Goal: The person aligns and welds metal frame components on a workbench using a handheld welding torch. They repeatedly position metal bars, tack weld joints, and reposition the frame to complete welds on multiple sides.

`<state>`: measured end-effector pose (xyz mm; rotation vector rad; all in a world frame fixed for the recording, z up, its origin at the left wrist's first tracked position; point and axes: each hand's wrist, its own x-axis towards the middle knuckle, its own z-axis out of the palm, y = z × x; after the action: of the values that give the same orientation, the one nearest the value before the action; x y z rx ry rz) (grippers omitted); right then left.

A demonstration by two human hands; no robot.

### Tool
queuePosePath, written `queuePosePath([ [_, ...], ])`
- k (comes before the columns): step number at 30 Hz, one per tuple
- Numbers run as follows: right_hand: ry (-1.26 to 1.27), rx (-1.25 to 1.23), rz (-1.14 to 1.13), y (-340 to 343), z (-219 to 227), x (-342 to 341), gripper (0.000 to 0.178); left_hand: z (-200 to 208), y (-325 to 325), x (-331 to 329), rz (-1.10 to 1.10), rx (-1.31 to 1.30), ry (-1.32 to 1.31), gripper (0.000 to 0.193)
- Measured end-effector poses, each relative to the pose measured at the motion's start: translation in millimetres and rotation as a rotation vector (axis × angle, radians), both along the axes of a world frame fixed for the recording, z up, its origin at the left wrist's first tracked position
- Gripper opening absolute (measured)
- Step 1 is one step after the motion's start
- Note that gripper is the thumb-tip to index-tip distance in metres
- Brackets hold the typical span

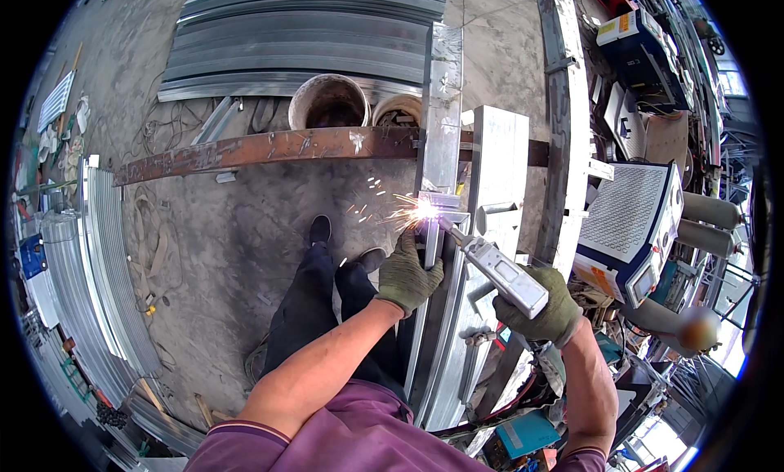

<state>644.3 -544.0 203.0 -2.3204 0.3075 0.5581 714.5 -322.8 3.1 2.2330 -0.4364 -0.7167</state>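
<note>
My right hand [541, 307], in a green work glove, is closed around the handle of a silver handheld welding gun [508, 279]. Its nozzle reaches up and left to a bright spot with orange sparks [425, 211] flying leftward. That spot lies at a joint on a long galvanized square tube [443, 104]. Just below the joint, my gloved left hand [411, 273] has its fingers wrapped around a narrow metal bar [432, 242] set in line with the tube. The glare hides the seam itself.
A rusty beam [269, 151] crosses beneath the tube. Beyond it stand two buckets [330, 92] and a stack of ribbed metal profiles [302, 43]. More long profiles [106, 260] lie at left. On the right are a white-and-blue machine [627, 219] and a pale steel beam [563, 137].
</note>
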Motion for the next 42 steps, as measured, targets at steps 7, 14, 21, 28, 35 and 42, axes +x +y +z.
queuePosePath([
  [7, -0.035, 0.022, -0.017, 0, -3, -2, 0.018, -8, 0, -4, 0.008, 0.004, 0.015, 0.088],
  [14, 0.007, -0.008, 0.036, -5, -3, -5, 0.028, -2, 0, -1, 0.014, 0.006, 0.033, 0.087],
  [21, -0.067, 0.054, -0.036, 0, -1, -6, 0.014, 2, -1, 0, 0.004, 0.034, 0.051, 0.085],
  [28, 0.047, 0.055, -0.009, -4, 5, -4, 0.034, 2, -1, -1, 0.007, 0.031, 0.063, 0.084],
  [35, -0.067, 0.049, -0.026, 0, 3, -6, 0.012, 1, -1, 0, 0.006, 0.019, 0.061, 0.083],
  [42, 0.090, 0.048, -0.031, -4, 8, -8, 0.034, -3, -1, -1, -0.004, 0.017, 0.069, 0.083],
])
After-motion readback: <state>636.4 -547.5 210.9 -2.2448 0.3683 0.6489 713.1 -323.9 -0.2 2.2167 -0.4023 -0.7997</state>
